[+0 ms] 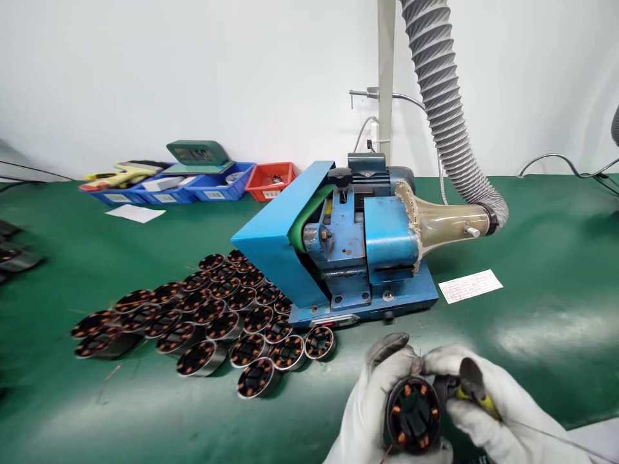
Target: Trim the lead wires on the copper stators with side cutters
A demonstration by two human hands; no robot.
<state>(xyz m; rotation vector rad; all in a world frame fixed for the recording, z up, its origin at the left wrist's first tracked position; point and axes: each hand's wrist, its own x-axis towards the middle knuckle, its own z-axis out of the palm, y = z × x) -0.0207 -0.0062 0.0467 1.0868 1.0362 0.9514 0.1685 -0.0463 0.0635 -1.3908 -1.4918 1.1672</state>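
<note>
Head view: our left hand [362, 409] curls around a coil-wound ring [414, 414], and our right hand [500, 396], just beside it, grips a yellow-handled tool [488, 405]. Beyond our hands, the green surface [159, 412] carries a blue machine [345, 251] with a ribbed hose [442, 90]; more rings [225, 325] lie leftward, blue bins [220, 193] farther off near the white wall [145, 77].
</note>
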